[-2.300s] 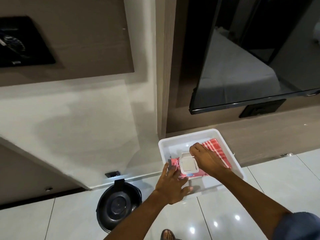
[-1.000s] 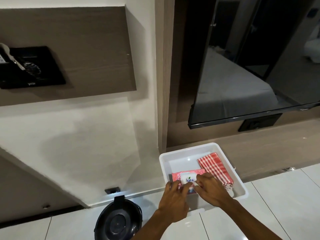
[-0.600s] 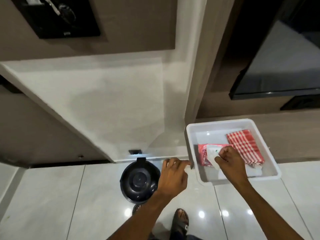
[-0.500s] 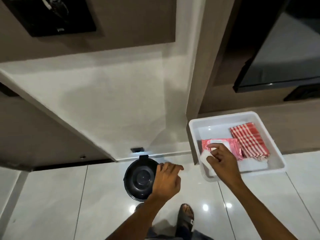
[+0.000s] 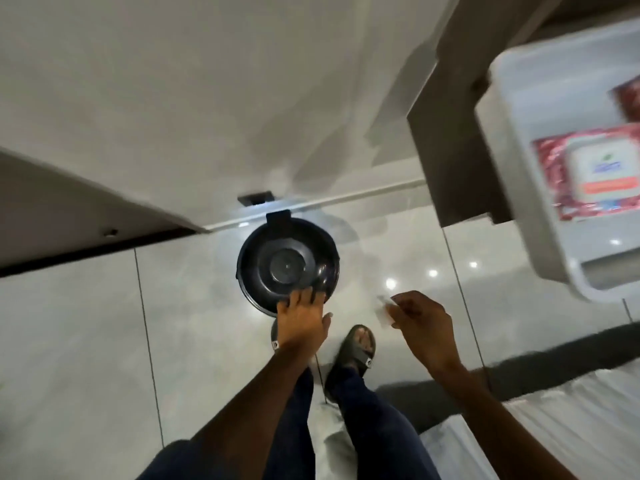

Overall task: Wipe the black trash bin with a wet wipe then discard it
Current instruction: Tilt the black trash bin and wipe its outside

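A round black trash bin (image 5: 286, 263) with its lid down stands on the tiled floor by the wall, seen from above. My left hand (image 5: 302, 320) reaches over its near rim, fingers spread and touching the lid's edge, holding nothing. To the right of the bin, my right hand (image 5: 422, 323) pinches a small white wet wipe (image 5: 385, 312) between thumb and fingers, a little above the floor. The red wet wipe pack (image 5: 588, 178), lid closed, lies in the white tray (image 5: 505, 109) at the upper right.
The tray rests on a brown ledge (image 5: 446, 140) at the right. My feet in black sandals (image 5: 356, 351) stand just behind the bin. A white bed edge (image 5: 554, 410) fills the lower right. A dark gap (image 5: 69, 251) runs under the wall at the left.
The view has tipped down toward the floor. My right hand pulled a wipe out of the pack and carried it left and down. My left hand moved from the tray to the bin's rim.
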